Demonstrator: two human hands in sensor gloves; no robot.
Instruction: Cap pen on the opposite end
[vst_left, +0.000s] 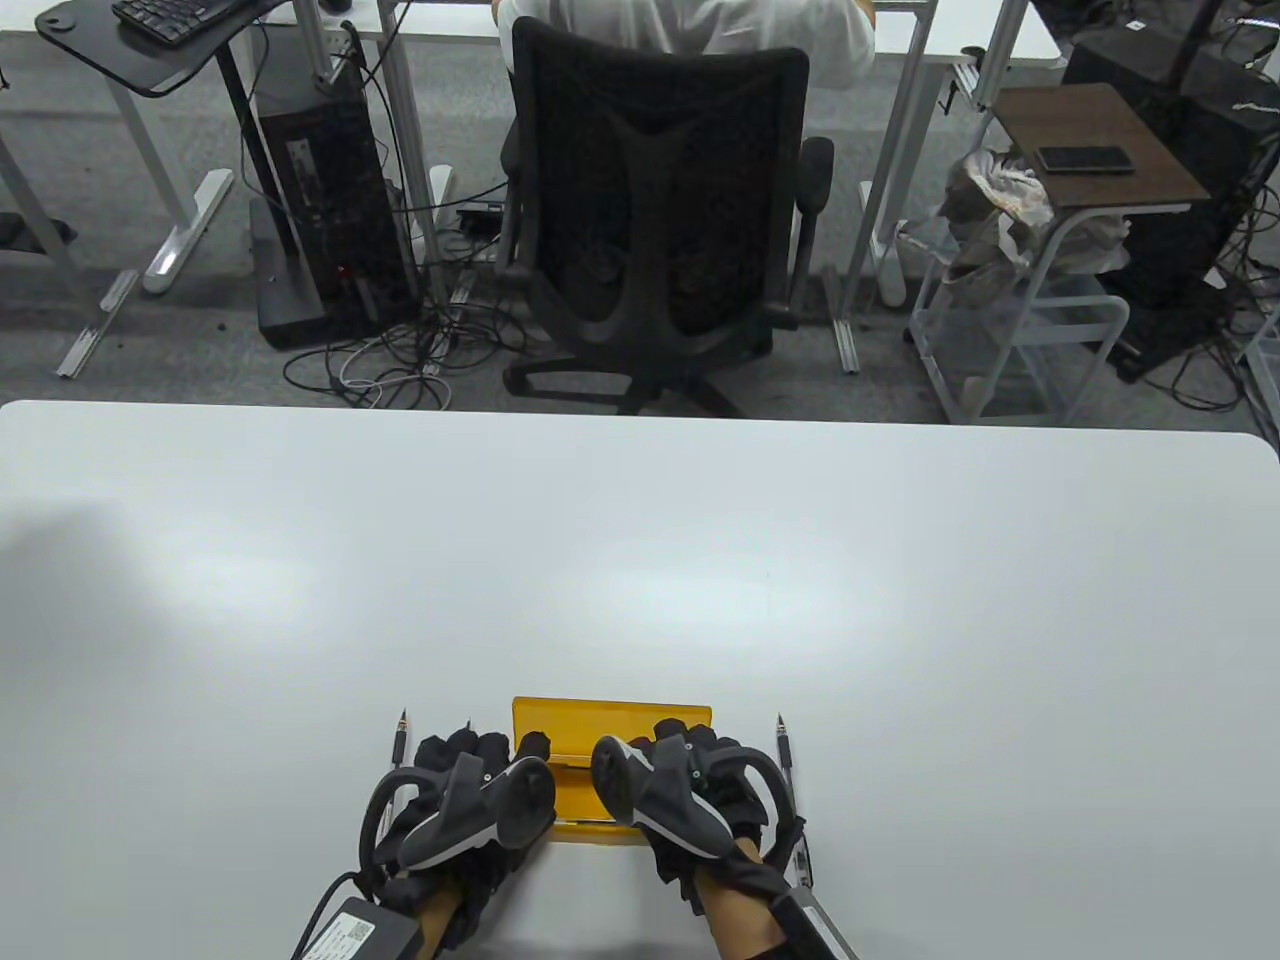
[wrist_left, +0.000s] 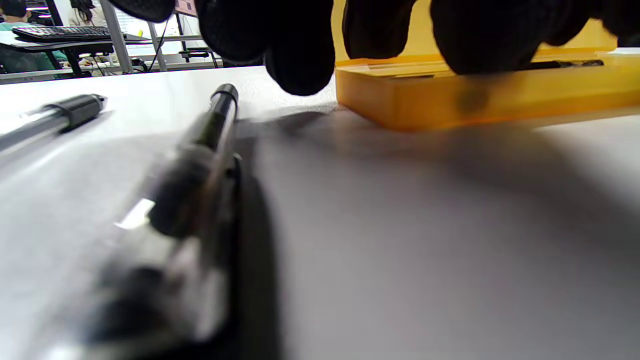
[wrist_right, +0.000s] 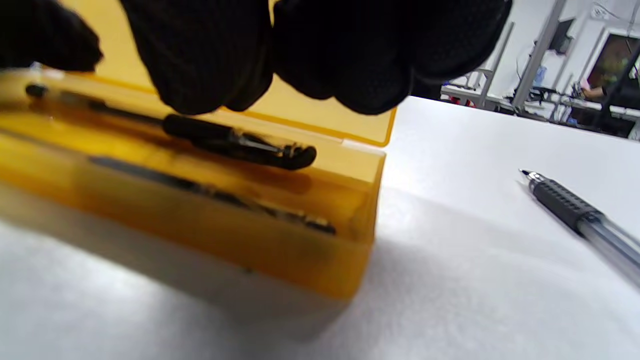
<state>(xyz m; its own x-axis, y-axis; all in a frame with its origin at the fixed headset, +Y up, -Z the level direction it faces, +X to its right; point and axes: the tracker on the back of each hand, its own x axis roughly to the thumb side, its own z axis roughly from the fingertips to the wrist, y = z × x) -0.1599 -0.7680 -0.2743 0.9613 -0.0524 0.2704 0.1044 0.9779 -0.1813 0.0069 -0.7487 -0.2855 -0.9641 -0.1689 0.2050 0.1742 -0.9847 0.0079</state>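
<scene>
An open yellow pen box (vst_left: 575, 800) lies at the table's near edge, its lid (vst_left: 612, 714) standing up at the back. Both gloved hands hover at it. My left hand (vst_left: 490, 752) has its fingertips (wrist_left: 300, 70) over the box's left end and holds nothing. My right hand (vst_left: 672, 742) has its fingertips (wrist_right: 200, 75) over the box's right part, above a black pen (wrist_right: 240, 142) lying inside. An uncapped pen (vst_left: 401, 738) lies left of the left hand. Another uncapped pen (vst_left: 786, 765) lies right of the right hand, tip pointing away (wrist_right: 565, 202).
In the left wrist view a second pen (wrist_left: 215, 125) lies on the table just under my left hand, beside the box (wrist_left: 450, 97). The white table (vst_left: 640, 560) stretches far beyond the box. An office chair (vst_left: 660, 200) stands behind the table's far edge.
</scene>
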